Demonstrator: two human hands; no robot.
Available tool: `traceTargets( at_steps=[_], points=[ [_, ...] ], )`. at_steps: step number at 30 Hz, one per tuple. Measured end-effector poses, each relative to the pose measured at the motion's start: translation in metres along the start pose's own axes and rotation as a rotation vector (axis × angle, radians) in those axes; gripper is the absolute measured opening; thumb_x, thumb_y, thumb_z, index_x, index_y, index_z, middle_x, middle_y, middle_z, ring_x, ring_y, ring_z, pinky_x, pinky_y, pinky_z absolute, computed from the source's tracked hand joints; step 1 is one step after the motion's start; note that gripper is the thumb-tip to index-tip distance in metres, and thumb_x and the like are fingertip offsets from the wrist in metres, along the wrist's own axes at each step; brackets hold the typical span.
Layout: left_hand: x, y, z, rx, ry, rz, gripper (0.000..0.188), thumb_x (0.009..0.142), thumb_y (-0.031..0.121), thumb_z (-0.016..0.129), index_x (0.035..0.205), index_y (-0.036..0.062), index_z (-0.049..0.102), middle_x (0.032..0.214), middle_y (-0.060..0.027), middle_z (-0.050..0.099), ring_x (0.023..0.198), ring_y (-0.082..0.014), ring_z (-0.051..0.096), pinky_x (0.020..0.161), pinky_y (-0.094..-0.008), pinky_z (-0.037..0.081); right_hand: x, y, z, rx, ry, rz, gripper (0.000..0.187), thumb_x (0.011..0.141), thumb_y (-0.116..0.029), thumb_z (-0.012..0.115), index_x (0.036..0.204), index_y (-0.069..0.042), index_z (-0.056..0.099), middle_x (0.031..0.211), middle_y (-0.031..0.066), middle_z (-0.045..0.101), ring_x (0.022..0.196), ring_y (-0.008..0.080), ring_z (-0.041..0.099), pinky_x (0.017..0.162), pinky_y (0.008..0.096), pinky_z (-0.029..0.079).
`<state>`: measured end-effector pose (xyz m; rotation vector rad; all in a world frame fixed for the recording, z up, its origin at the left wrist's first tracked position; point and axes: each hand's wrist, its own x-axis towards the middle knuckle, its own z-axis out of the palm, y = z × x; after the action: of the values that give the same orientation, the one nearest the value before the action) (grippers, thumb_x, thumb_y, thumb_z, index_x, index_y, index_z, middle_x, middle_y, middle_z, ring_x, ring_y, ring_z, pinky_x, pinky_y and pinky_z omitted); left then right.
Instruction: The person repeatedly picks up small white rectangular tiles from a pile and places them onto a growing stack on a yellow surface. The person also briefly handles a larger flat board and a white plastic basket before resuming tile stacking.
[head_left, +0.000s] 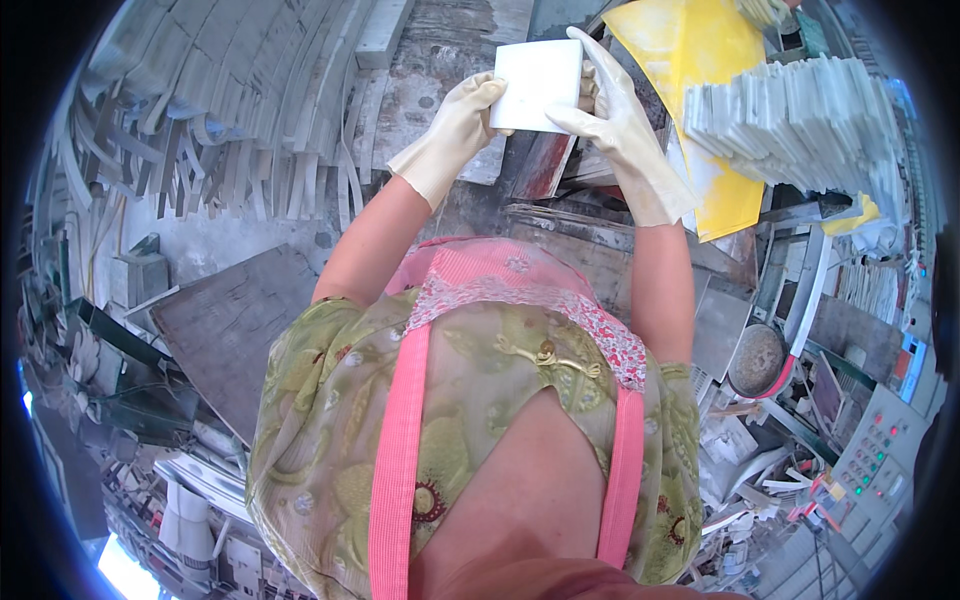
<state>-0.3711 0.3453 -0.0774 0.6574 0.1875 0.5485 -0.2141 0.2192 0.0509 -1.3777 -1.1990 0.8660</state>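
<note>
A white, nearly square tile (537, 85) is held up in front of me between my two hands, its blank face turned toward me. My left hand (457, 122), in a cream rubber glove, grips the tile's left edge with the thumb at the front. At the right edge, my right hand (622, 118), gloved alike, has its thumb across the lower right corner. Its index finger stretches up beside the upper right corner, while some of its other fingers curl partly out of sight behind the tile.
Long stacks of pale slabs and strips (240, 90) stand at the left. On the right, a row of white tiles (800, 120) leans beside a yellow sheet (675, 60). A round pan (757, 360) and a control panel with lit buttons (878, 450) are lower right. A board (230, 320) lies lower left.
</note>
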Motion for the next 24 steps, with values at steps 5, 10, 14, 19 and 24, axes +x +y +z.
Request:
traceTargets(
  at_steps=[5, 10, 14, 19, 24],
  points=[
    [0.005, -0.015, -0.017, -0.143, -0.036, -0.015, 0.029, 0.101, 0.021, 0.059, 0.12, -0.0018, 0.059, 0.104, -0.0106, 0.071, 0.084, -0.0177, 0.071, 0.068, -0.0329, 0.059, 0.004, 0.002, 0.008, -0.082, -0.026, 0.032, 0.092, 0.07, -0.016, 0.087, 0.15, -0.003, 0.043, 0.114, 0.0077, 0.059, 0.102, 0.0147, 0.06, 0.09, 0.0287, 0.05],
    [0.013, -0.023, -0.032, -0.125, -0.1, -0.044, 0.066, 0.09, 0.036, 0.073, 0.137, -0.0055, 0.052, 0.131, -0.0164, 0.064, 0.121, -0.0271, 0.063, 0.108, -0.0428, 0.048, 0.007, 0.003, 0.016, -0.277, 0.038, -0.124, 0.08, 0.073, -0.018, 0.088, 0.142, -0.002, 0.051, 0.11, 0.0128, 0.062, 0.098, 0.0201, 0.066, 0.086, 0.032, 0.055],
    [0.011, -0.022, -0.041, -0.104, -0.105, -0.083, 0.062, 0.091, 0.034, 0.073, 0.135, -0.0045, 0.054, 0.131, -0.015, 0.064, 0.12, -0.0256, 0.064, 0.105, -0.0418, 0.05, 0.004, 0.003, 0.022, -0.103, 0.101, -0.042, 0.063, 0.079, -0.014, 0.084, 0.133, -0.001, 0.055, 0.104, 0.0103, 0.064, 0.092, 0.0171, 0.066, 0.081, 0.0293, 0.055],
    [0.003, -0.012, -0.027, -0.103, -0.111, -0.092, 0.046, 0.096, 0.029, 0.068, 0.128, -0.0027, 0.058, 0.12, -0.0106, 0.069, 0.106, -0.0201, 0.069, 0.092, -0.0362, 0.056, 0.005, 0.021, 0.015, 0.026, 0.274, 0.063, 0.038, 0.089, -0.014, 0.075, 0.12, 0.002, 0.06, 0.094, 0.007, 0.067, 0.086, 0.0123, 0.066, 0.074, 0.0256, 0.054],
    [-0.003, -0.001, 0.005, 0.145, 0.044, -0.019, 0.036, 0.098, 0.033, 0.066, 0.11, -0.0011, 0.064, 0.092, -0.0071, 0.071, 0.078, -0.0131, 0.067, 0.071, -0.0265, 0.053, -0.007, 0.044, -0.004, 0.137, 0.332, 0.142, 0.037, 0.104, -0.028, 0.055, 0.123, 0.002, 0.062, 0.1, 0.0096, 0.071, 0.083, 0.0119, 0.068, 0.07, 0.0232, 0.055]
  ],
)
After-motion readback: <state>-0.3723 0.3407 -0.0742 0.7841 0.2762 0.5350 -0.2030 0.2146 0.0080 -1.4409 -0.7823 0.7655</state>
